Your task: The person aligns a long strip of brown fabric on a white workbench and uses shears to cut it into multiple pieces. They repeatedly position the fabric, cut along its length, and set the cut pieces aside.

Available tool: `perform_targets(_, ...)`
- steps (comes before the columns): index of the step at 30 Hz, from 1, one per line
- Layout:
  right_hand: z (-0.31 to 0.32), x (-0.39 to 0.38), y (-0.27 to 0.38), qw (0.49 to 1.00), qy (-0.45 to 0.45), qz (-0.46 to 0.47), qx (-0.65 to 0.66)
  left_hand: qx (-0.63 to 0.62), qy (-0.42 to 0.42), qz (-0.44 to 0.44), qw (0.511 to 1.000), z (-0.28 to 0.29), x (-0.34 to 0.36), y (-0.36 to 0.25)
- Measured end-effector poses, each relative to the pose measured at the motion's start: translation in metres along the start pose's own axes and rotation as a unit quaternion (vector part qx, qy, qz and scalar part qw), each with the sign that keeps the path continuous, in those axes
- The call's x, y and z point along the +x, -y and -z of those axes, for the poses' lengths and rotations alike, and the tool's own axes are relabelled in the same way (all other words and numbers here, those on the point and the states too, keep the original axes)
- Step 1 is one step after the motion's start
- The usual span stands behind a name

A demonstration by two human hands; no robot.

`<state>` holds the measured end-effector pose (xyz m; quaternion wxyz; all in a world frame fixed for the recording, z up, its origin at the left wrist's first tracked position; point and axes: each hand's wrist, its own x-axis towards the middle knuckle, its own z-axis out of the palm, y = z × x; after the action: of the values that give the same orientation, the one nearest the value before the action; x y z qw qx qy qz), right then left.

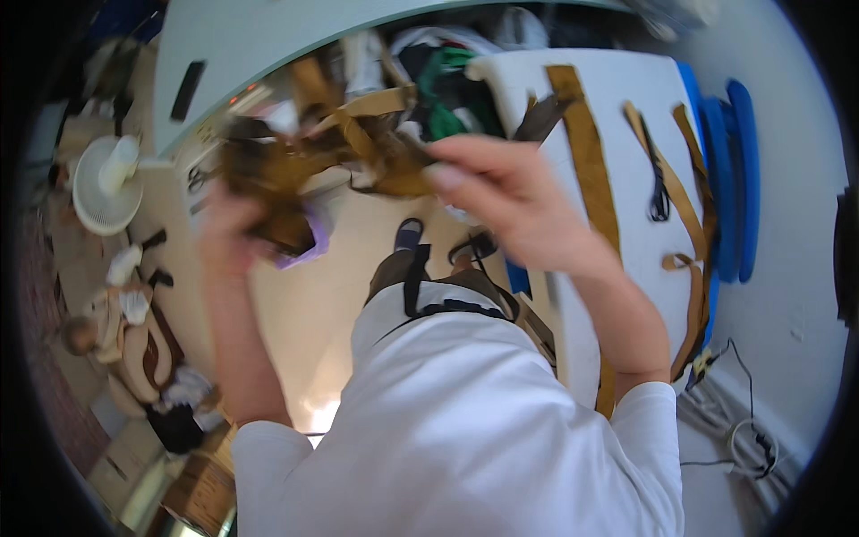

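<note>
A bundle of brown fabric strips (380,161) is held up in front of me, blurred by motion. My right hand (510,192) pinches its right end between thumb and fingers. At the other end, my left hand (231,228) is closed at the edge of the darker brown cloth; its fingers are smeared and partly hidden. Tan and brown pieces hang between the two hands. Something light purple (309,237) shows just below the cloth near my left hand.
On my right, a white table (591,295) bears long brown strips (586,152) and a black-handled tool (659,192). Blue folded chairs (738,179) stand beyond it. A pale table (268,36) with a black flat object (188,89) is ahead. A white fan (107,183) stands left.
</note>
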<state>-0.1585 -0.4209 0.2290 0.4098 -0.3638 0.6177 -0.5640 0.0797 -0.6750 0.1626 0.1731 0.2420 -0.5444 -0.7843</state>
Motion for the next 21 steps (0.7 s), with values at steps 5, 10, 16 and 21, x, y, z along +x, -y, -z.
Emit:
perform_targets(5,-0.168,0.058,-0.064,0.989,0.142,0.004,0.046,-0.277,-0.120,0.182,0.936,-0.017,-0.069,0.095)
perform_targets(10,-0.179,0.039,-0.119,0.958,0.144,0.102,-0.227,-0.136,-0.275,0.207,0.929,0.089,-0.108,0.161)
perform_targets(16,-0.119,-0.035,-0.178,0.943,0.138,-0.231,-0.196,-0.038,-0.431,0.209,0.877,0.228,-0.136,0.227)
perform_targets(21,-0.101,-0.085,-0.201,0.931,0.072,-0.295,-0.202,-0.082,-0.503,0.174,0.843,0.297,-0.118,0.270)
